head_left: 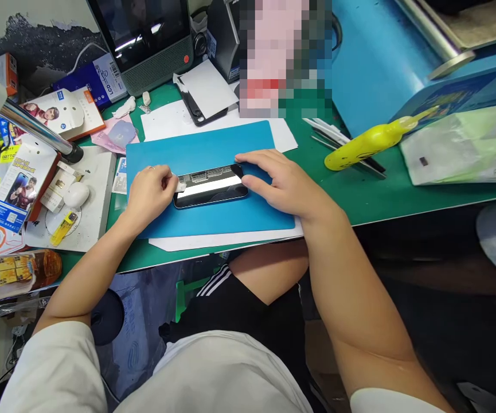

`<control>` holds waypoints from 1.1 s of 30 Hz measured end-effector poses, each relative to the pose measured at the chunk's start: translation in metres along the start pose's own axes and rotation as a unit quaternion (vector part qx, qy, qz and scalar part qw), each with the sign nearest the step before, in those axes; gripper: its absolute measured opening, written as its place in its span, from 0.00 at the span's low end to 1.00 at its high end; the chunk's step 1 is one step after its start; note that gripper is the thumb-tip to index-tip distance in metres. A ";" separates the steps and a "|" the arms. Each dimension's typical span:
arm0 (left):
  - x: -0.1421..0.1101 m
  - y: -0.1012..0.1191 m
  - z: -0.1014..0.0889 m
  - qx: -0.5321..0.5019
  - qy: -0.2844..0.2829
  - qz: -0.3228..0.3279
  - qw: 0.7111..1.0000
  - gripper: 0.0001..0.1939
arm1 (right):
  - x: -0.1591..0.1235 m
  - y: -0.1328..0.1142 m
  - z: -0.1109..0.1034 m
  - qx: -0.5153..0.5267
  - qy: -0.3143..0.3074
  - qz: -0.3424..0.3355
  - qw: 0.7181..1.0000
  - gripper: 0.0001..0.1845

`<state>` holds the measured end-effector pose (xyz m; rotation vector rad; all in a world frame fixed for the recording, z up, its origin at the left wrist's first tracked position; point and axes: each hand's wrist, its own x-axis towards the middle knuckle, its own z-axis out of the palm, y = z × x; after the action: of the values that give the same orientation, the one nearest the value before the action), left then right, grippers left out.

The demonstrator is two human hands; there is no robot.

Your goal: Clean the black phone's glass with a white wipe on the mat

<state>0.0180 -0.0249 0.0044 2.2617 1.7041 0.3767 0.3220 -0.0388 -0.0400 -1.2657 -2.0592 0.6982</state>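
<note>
A black phone (211, 186) lies flat on a blue mat (204, 152), its glossy face reflecting light. My left hand (148, 192) is at the phone's left end, fingers closed in a pinch on a small white piece (180, 184) held against that end. My right hand (277, 180) rests on the phone's right end, fingers curled round its far edge and thumb at its near corner, holding it down.
A yellow squeeze bottle (368, 143) and thin metal tools (334, 136) lie to the right on the green bench. Phone-accessory boxes (19, 178), a lighter (63, 225) and a white pod (75, 194) clutter the left. A screen (144, 34) and another phone (196, 109) stand behind.
</note>
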 end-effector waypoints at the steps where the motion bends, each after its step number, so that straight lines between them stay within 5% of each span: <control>1: 0.002 0.000 0.001 0.003 0.005 -0.001 1.000 0.16 | 0.000 0.000 0.000 0.000 0.000 -0.001 1.000 0.26; 11: -0.002 0.005 0.008 0.024 0.028 -0.002 0.999 0.11 | 0.001 0.002 0.001 -0.007 -0.003 -0.011 1.000 0.26; 19: 0.031 0.016 0.024 -0.004 0.013 -0.023 1.000 0.14 | 0.000 0.000 -0.001 -0.006 -0.014 -0.002 1.000 0.27; 27: 0.017 0.004 0.009 -0.018 -0.021 -0.016 0.999 0.13 | 0.000 0.000 -0.003 -0.006 -0.022 -0.004 1.000 0.27; 33: 0.037 0.021 0.018 -0.030 -0.024 -0.007 0.999 0.13 | 0.000 0.000 -0.003 -0.008 -0.020 -0.009 1.000 0.27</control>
<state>0.0530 0.0041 -0.0036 2.1976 1.6601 0.3631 0.3239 -0.0379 -0.0382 -1.2491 -2.1091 0.7051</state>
